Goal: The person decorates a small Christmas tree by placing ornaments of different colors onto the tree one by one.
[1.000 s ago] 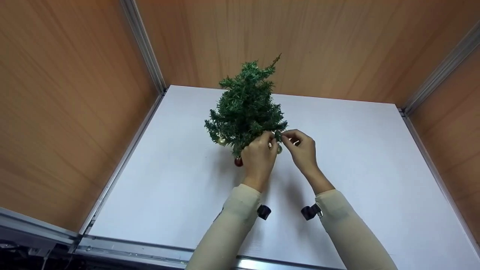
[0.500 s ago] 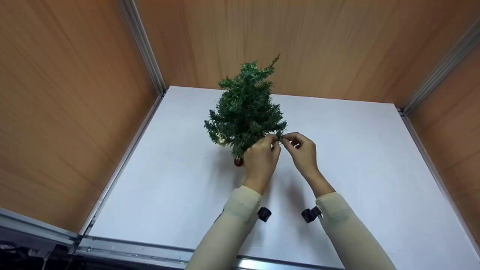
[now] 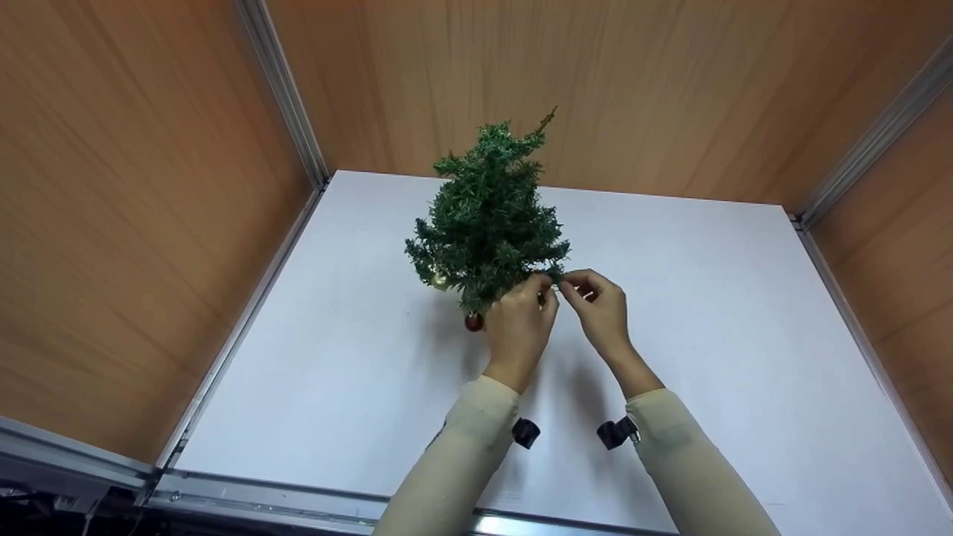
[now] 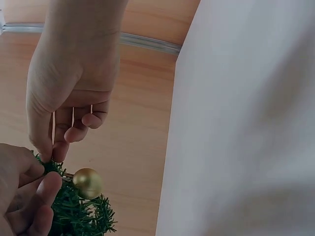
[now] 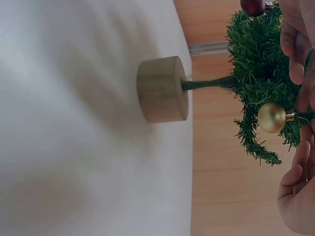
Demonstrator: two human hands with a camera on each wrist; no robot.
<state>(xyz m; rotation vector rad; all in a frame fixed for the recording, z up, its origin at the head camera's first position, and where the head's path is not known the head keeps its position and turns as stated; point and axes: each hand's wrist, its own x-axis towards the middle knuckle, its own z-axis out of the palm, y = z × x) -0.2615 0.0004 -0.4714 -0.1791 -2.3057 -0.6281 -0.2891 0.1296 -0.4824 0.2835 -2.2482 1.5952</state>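
A small artificial Christmas tree stands on the white table. My left hand and right hand meet at a low branch on its front right side. Both hands pinch with thumb and fingers at the branch tip, fingertips nearly touching. A gold bauble hangs right beside the fingertips; its thin loop runs toward them, and where the loop ends is hidden. In the left wrist view this gold bauble shows below the right fingers. Another gold bauble and a dark red bauble hang on the tree's lower branches.
The tree's round wooden base and thin trunk show in the right wrist view. Wood-grain panels with metal rails surround the white table at the back and sides. A metal rail runs along the front edge.
Both hands have moved slightly down toward the person, staying close together at the branch tip. The gold bauble by the fingers has gone out of sight in the head view.
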